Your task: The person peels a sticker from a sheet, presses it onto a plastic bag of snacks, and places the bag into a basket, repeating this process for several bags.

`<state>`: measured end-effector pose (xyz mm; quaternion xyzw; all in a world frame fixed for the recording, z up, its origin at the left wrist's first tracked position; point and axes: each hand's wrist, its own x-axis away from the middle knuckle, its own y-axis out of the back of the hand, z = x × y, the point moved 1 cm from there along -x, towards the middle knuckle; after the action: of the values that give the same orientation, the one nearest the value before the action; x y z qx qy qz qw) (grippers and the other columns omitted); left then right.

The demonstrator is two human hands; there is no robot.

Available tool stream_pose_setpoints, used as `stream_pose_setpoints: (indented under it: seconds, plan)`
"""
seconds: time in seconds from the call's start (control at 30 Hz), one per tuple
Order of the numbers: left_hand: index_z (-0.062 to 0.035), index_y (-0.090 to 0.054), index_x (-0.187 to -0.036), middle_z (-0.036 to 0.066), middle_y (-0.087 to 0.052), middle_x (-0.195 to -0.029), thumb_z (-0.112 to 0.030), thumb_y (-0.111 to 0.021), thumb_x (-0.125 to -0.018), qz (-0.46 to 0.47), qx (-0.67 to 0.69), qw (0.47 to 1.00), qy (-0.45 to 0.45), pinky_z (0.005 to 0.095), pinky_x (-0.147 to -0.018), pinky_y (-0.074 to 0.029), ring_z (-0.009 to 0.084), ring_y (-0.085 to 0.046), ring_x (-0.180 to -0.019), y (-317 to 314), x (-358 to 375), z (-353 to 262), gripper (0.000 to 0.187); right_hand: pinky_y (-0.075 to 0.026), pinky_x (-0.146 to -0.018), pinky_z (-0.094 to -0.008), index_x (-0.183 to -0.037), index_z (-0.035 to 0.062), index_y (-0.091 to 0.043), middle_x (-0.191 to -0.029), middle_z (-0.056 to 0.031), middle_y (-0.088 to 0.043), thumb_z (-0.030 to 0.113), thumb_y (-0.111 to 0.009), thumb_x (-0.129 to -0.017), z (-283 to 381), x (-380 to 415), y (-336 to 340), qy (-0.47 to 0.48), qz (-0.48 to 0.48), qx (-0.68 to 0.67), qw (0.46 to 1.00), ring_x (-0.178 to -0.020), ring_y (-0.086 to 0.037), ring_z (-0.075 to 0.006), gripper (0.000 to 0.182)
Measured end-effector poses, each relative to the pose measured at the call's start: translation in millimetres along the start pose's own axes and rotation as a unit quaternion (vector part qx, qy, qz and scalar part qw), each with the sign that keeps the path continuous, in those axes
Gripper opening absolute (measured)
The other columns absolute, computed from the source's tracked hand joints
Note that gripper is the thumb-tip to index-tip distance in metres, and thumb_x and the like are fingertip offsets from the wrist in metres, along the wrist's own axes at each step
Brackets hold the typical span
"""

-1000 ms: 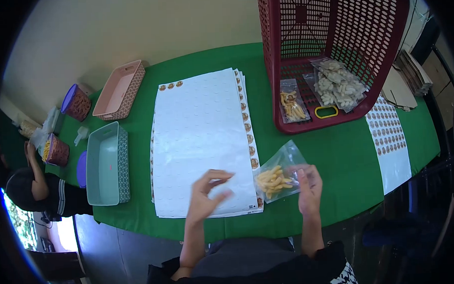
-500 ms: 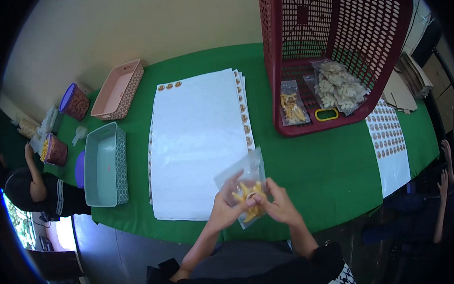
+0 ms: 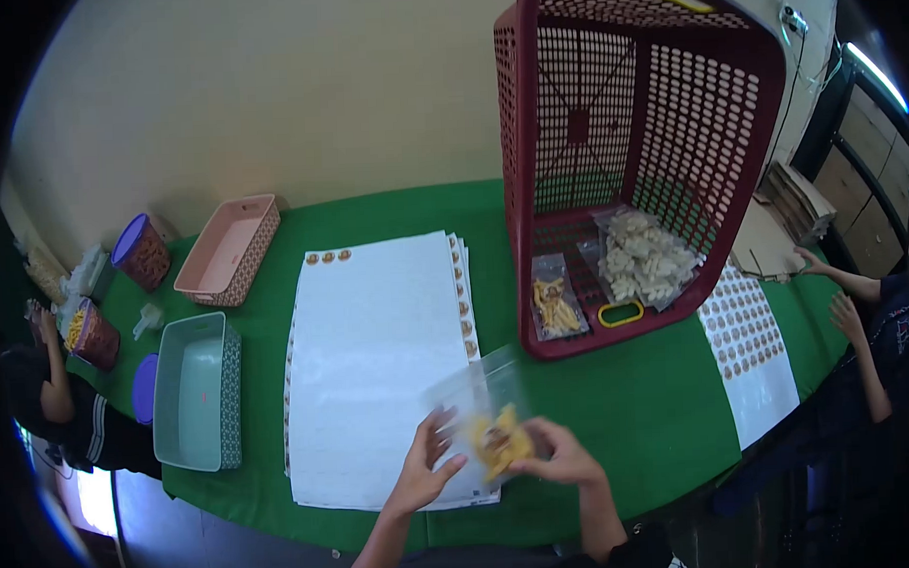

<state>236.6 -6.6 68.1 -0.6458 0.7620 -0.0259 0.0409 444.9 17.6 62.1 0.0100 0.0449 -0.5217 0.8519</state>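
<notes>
Spreading over the table, a green cloth carries a stack of white sheets in the middle, partly behind both hands. A sheet of round stickers and flat cardboard lie far right, near a co-worker's hands; another person is at the left end.

Tipped on its side, a red basket holds a packet of yellow snacks and a heap of bagged whitish pieces behind its lower rim. Left of the stack are a green tray, a pink tray and a purple-lidded tub of reddish-brown pieces.

Above the stack's near right corner, the clear bag of yellow snacks tilts, blurred. The right hand pinches its lower right side; the left hand curves beside it, thumb and fingers apart, contact unclear.
</notes>
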Motion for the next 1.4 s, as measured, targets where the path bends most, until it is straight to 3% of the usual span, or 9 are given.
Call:
stream_pose_setpoints:
  seconds: [0.07, 0.13, 0.23, 0.53, 0.7, 0.9, 1.13, 1.3, 1.4]
  plan:
    - [-0.0026, -0.023, -0.126, 0.015, -0.033, -0.126, -0.007, -0.053, -0.079, -0.04, 0.019, 0.999, 0.019, 0.0371, -0.093, -0.032, 0.0258, -0.038, -0.113, 14.6, -0.1, 4.7, 0.056, -0.046, -0.077, -0.0297, -0.109, 0.0034, -0.036, -0.096, -0.013, -0.054, 0.004, -0.064, -0.072, 5.7, -10.1, 27.6, 0.061, -0.202, -0.149, 0.966, -0.093, -0.053, -0.0196, 0.046]
    - [-0.001, -0.03, -0.121, 0.014, -0.038, -0.122, -0.009, -0.054, -0.078, -0.119, -0.043, 0.992, 0.018, 0.0376, -0.09, -0.034, 0.0257, -0.042, -0.109, 33.9, 3.8, 16.0, 0.049, -0.049, -0.065, -0.0271, -0.106, 0.0017, -0.035, -0.097, -0.0121, -0.055, 0.006, -0.062, -0.074, -1.0, -26.6, 71.6, 0.051, -0.4, -0.094, 0.91, -0.081, -0.057, -0.0183, 0.042]
    - [0.0004, -0.038, -0.113, 0.015, -0.043, -0.114, -0.018, -0.058, -0.076, -0.194, -0.181, 0.963, 0.042, 0.0375, -0.085, -0.037, 0.0269, -0.045, -0.102, 63.4, 16.6, 28.1, 0.046, -0.044, -0.05, -0.0217, -0.1, 0.0044, -0.045, -0.09, -0.0066, -0.056, 0.02, -0.062, -0.075, -15.6, -48.5, 132.0, -0.037, -0.467, 0.049, 0.882, -0.072, -0.054, -0.0092, 0.033]
    - [0.0002, -0.045, -0.107, 0.025, -0.04, -0.112, -0.018, -0.059, -0.071, -0.222, -0.437, 0.871, -0.033, 0.0438, -0.089, -0.03, 0.0372, -0.038, -0.106, 92.3, 68.2, 69.8, 0.043, -0.042, -0.072, -0.0277, -0.099, -0.0027, -0.05, -0.09, -0.0114, -0.057, 0.029, -0.066, -0.071, -29.6, -134.4, 143.8, -0.088, -0.361, 0.221, 0.902, -0.083, -0.054, -0.0185, 0.045]
    - [-0.0037, -0.047, -0.109, 0.022, -0.032, -0.122, -0.026, -0.057, -0.072, -0.242, -0.499, 0.832, -0.016, 0.0482, -0.097, -0.017, 0.037, -0.026, -0.117, 79.3, 72.2, 73.2, 0.045, -0.044, -0.065, -0.0284, -0.101, -0.0031, -0.048, -0.087, -0.0132, -0.058, 0.033, -0.064, -0.071, -67.7, -151.4, 158.1, -0.043, -0.339, 0.311, 0.887, -0.075, -0.056, -0.0187, 0.049]
    - [-0.0059, -0.046, -0.109, 0.02, -0.034, -0.121, -0.027, -0.056, -0.072, -0.271, -0.527, 0.805, -0.024, 0.0472, -0.096, -0.018, 0.036, -0.028, -0.116, 75.7, 71.2, 77.0, 0.045, -0.041, -0.066, -0.0304, -0.101, -0.0052, -0.044, -0.084, -0.0119, -0.049, 0.031, -0.062, -0.074, -88.3, -149.4, 185.8, -0.023, -0.366, 0.349, 0.863, -0.073, -0.051, -0.0198, 0.048]
    - [-0.0058, -0.047, -0.108, 0.02, -0.035, -0.119, -0.026, -0.057, -0.071, -0.279, -0.526, 0.803, -0.027, 0.046, -0.096, -0.019, 0.0342, -0.029, -0.115, 75.0, 70.2, 74.5, 0.044, -0.038, -0.073, -0.0324, -0.1, -0.0017, -0.043, -0.094, -0.0099, -0.04, 0.016, -0.056, -0.077, -26.9, -76.0, 98.5, 0.052, -0.449, 0.248, 0.857, -0.082, -0.044, -0.0194, 0.032]
    - [-0.0057, -0.047, -0.108, 0.019, -0.035, -0.119, -0.026, -0.057, -0.07, -0.281, -0.527, 0.801, -0.031, 0.0456, -0.096, -0.019, 0.0335, -0.029, -0.115, 75.5, 69.1, 75.9, 0.043, -0.032, -0.085, -0.0355, -0.095, 0.0037, -0.046, -0.098, -0.0123, -0.044, 0.004, -0.058, -0.065, -47.7, -11.0, -18.4, 0.094, -0.275, 0.353, 0.889, -0.094, -0.042, -0.0266, 0.032]
    - [-0.0055, -0.047, -0.108, 0.019, -0.036, -0.119, -0.026, -0.057, -0.07, -0.278, -0.534, 0.798, -0.029, 0.0456, -0.095, -0.02, 0.0335, -0.03, -0.115, 75.6, 69.6, 74.7, 0.043, -0.026, -0.09, -0.043, -0.105, 0.0041, -0.046, -0.112, -0.0152, -0.043, 0.014, -0.056, -0.069, -52.5, 11.0, -74.1, 0.078, -0.146, 0.418, 0.893, -0.105, -0.04, -0.0301, 0.039]
